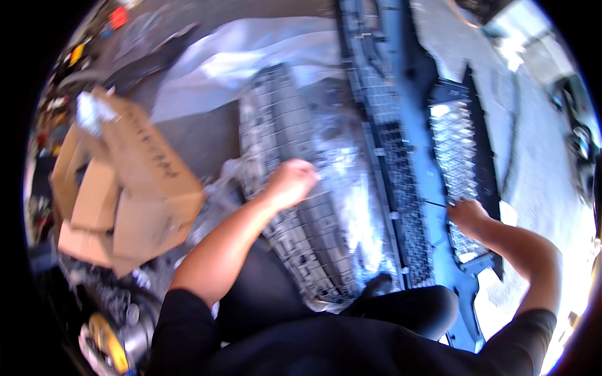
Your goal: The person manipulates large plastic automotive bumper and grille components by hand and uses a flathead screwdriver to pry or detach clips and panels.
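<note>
My left hand [292, 182] is closed over a long grey grid-patterned plastic part [263, 113] in front of me; what it holds, if anything, is too blurred to make out. My right hand [467, 216] has its fingers curled on a silver mesh grille [453, 144] with black borders. Between them lie a long blue-and-black grille panel [414, 238] and crumpled clear plastic wrapping [345, 188], which shines brightly.
An open cardboard box [153, 166] lies at the left, with white foam sheeting [219, 47] farther forward. Metal and yellow items [110, 341] crowd the lower left. A dark cable [514, 138] runs along the floor [536, 175] at the right.
</note>
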Demonstrator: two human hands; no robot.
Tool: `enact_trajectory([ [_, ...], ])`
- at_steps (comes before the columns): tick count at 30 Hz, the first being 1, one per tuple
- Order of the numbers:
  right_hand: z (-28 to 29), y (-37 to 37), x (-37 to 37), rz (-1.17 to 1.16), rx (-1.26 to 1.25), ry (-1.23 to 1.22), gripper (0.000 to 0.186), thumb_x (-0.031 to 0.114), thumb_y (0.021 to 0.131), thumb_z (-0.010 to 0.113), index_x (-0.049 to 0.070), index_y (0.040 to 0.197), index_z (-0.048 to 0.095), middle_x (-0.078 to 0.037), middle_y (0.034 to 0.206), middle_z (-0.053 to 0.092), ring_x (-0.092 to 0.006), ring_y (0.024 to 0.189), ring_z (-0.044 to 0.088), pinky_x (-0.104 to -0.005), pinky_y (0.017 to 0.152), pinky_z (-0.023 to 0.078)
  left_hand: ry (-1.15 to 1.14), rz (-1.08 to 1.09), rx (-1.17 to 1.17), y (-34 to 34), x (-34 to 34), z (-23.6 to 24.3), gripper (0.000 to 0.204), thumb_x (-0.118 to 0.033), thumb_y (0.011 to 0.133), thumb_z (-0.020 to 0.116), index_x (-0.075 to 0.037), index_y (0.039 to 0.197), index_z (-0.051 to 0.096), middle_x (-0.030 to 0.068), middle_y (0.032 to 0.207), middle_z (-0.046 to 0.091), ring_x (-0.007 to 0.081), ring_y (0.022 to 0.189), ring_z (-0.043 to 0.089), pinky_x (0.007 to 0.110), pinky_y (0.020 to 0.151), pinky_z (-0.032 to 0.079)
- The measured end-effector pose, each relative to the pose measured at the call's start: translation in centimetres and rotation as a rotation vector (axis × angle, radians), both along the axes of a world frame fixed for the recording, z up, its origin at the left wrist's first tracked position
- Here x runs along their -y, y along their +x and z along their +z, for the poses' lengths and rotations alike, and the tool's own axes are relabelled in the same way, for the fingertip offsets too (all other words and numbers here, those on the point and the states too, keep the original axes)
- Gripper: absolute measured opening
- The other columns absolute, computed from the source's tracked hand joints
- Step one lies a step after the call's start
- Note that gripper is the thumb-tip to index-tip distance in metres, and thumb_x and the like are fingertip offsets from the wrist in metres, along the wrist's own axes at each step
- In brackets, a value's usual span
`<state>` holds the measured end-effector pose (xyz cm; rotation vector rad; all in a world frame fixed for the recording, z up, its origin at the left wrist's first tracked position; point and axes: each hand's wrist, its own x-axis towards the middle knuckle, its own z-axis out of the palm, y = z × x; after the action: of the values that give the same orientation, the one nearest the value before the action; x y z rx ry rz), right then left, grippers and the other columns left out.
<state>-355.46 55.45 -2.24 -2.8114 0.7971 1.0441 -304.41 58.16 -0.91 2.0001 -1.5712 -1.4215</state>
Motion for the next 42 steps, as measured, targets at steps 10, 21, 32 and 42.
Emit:
enact_trajectory([
  [10, -1.0, 0.1, 1.8, -0.999, 0.11, 0.139, 0.021, 0.018, 0.087, 0.074, 0.006, 0.104, 0.071, -0.012, 0.087, 0.071, -0.0209, 0.073, 0.07, -0.0364, 0.064, 0.057, 0.118, -0.621, 0.017, -4.0, -1.9, 2.6, 0.059, -0.042, 0.096, 0.063, -0.004, 0.14, 0.054, 0.0195, 0.113, 0.071, 0.0353, 0.107, 0.068, 0.042, 0.096, 0.051],
  [21, -3.1, -0.3, 3.0, -2.079, 0.281, 0.51, 0.013, 0.015, 0.097, 0.065, 0.004, 0.096, 0.07, -0.007, 0.07, 0.063, -0.0111, 0.049, 0.053, -0.0229, 0.04, 0.04, 0.137, -0.567, 0.055, -2.2, -1.0, 1.0, 0.055, -0.039, 0.096, 0.064, -0.002, 0.137, 0.056, 0.0188, 0.113, 0.071, 0.0338, 0.107, 0.068, 0.041, 0.095, 0.051],
  [32, -0.6, 0.5, 1.1, -0.675, -0.052, 0.051, 0.024, 0.02, 0.088, 0.071, 0.011, 0.109, 0.072, -0.015, 0.085, 0.072, -0.0249, 0.086, 0.072, -0.0374, 0.073, 0.056, 0.16, -0.524, 0.074, -2.2, -1.2, 0.6, 0.056, -0.04, 0.096, 0.064, -0.003, 0.137, 0.056, 0.018, 0.115, 0.071, 0.0331, 0.109, 0.067, 0.04, 0.096, 0.05],
  [42, -0.2, -0.6, 0.4, -0.244, -0.081, 0.005, 0.03, 0.013, 0.087, 0.068, 0.006, 0.116, 0.065, -0.015, 0.114, 0.065, -0.0268, 0.103, 0.068, -0.0409, 0.081, 0.057, 0.156, -0.511, 0.07, -2.5, -0.7, 0.7, 0.056, -0.039, 0.097, 0.064, -0.004, 0.139, 0.055, 0.0177, 0.118, 0.07, 0.0315, 0.11, 0.067, 0.039, 0.097, 0.05],
])
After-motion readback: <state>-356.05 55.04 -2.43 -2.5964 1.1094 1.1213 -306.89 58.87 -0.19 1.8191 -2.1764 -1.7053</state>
